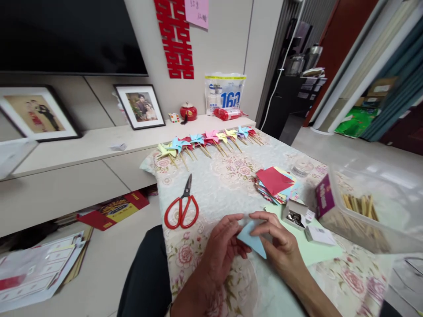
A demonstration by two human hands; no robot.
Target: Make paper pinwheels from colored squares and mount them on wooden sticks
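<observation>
Piece of light-blue paper (251,241), pointed and angular in outline, is held off the table (228,198) at lower centre of the frame, between the two bare hands. Right hand (277,240): grip pinches the paper, fingers bent over its upper right part. Left hand (222,246): fingers curl at the paper's left edge; I cannot tell whether this grip presses on it or only steadies it. Fingertips of both hands come close together above the paper.

Step in hand, as judged: shaping or folding the paper by hand. Whether a crease is complete cannot be told, since the fingers cover part of it.

Next move, as judged, calls for a firm hold on one side while the other hand lines up the edges and presses along any fold; a loose hold could let the paper slip out of line.

Supplies: stack of square coloured papers, red on top (275,180), right of centre; small open white box of metallic pieces (295,215) below it; clear plastic tub with a purple label (324,198) holding wooden sticks (361,207) at right. Red-handled scissors (181,211) lie left of centre. Multicoloured paper pinwheels on sticks (197,139) line the table's far edge.
</observation>
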